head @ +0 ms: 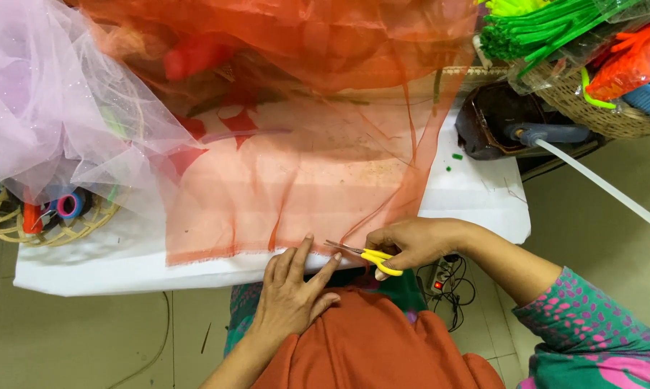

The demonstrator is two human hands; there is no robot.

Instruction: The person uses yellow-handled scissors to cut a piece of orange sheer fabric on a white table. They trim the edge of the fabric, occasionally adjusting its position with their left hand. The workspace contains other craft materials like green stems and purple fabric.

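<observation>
Orange sheer fabric [282, 187] lay across the white tabletop [476, 194], hem at its near edge. Left hand [290, 292] pressed flat, fingers spread, on the hem. Right hand [411, 243] gripped yellow-handled scissors [364, 254], blades at the hem. Pink tulle [58, 101] sat at the far-left corner, glue gun [548, 137] off the far-right corner.

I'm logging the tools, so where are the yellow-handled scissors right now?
In the head view, the yellow-handled scissors are in the right hand at the near edge of the white table, blades at the orange sheer fabric, beside the left hand.
</observation>
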